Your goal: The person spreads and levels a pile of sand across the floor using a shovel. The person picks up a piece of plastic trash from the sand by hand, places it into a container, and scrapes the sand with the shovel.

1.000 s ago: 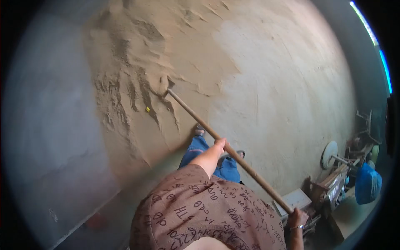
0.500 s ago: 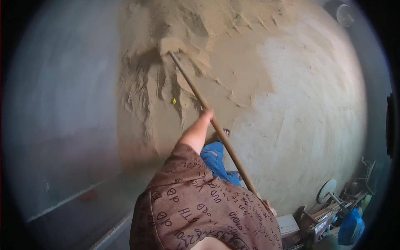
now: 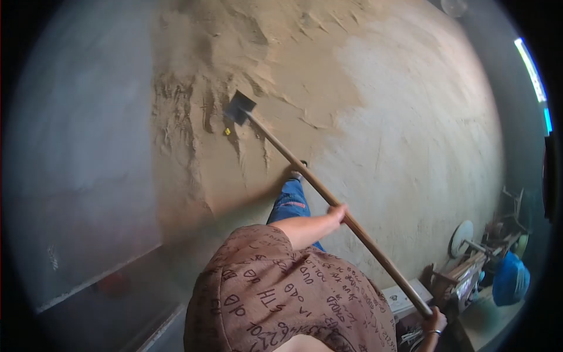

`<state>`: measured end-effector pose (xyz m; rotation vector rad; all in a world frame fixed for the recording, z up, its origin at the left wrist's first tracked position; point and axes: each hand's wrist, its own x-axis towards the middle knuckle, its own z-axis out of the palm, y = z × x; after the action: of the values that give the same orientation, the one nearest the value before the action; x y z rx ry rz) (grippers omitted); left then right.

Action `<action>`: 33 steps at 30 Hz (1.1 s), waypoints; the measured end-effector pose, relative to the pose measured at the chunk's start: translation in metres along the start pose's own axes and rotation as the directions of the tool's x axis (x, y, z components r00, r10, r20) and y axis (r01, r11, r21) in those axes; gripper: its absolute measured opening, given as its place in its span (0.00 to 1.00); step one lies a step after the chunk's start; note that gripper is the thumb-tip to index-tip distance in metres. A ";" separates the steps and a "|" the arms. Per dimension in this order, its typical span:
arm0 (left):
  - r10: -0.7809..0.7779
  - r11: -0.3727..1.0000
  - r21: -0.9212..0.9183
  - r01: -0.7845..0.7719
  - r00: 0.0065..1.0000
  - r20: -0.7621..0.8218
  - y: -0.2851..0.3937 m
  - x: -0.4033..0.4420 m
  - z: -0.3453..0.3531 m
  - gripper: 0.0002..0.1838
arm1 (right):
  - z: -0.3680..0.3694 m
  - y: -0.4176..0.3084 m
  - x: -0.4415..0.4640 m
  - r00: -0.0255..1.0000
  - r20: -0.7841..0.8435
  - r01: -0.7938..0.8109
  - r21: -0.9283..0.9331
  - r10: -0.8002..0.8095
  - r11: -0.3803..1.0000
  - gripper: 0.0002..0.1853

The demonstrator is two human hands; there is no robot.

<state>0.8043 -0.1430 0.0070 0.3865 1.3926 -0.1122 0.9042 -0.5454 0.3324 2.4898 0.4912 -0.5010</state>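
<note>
The hoe (image 3: 322, 192) runs slantwise across your front, its blade (image 3: 240, 108) out over the sand (image 3: 311, 88) and the end of its handle (image 3: 384, 260) back by your right side. Your left hand (image 3: 337, 215) sits partway along the handle and your right hand (image 3: 434, 322) at its near end; that wide spacing likely gives you leverage, the left bearing and guiding the weight while the right steers the end. The long reach lets the blade work ahead of your feet, near the yellow scrap (image 3: 227, 132). Whether the blade touches the sand or hangs just above it, you cannot tell from this angle. As for the grip, your left fingers wrap closed around the wood, with no gap showing; your right grip is also closed, around the handle's end, though its fingertips are partly hidden. Neither hand touches anything else.
</note>
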 end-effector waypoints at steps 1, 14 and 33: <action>-0.068 0.997 0.036 0.065 0.994 0.083 -0.043 -0.003 0.017 0.15 | 0.007 0.042 -0.016 0.999 -0.029 0.014 -0.018 -0.014 1.000 0.12; -0.325 0.930 0.262 0.259 0.910 0.256 -0.182 -0.066 0.058 0.11 | 0.018 0.174 -0.115 0.989 0.053 -0.125 -0.224 0.140 0.967 0.11; 0.559 0.714 0.659 -0.237 0.760 -0.332 0.297 0.116 -0.298 0.32 | -0.068 -0.382 -0.028 0.878 0.186 0.201 0.693 -0.441 0.692 0.17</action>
<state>0.6367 0.2494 -0.0842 1.3363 1.7461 -0.0625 0.7285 -0.2135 0.2300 2.8719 0.7182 -1.4541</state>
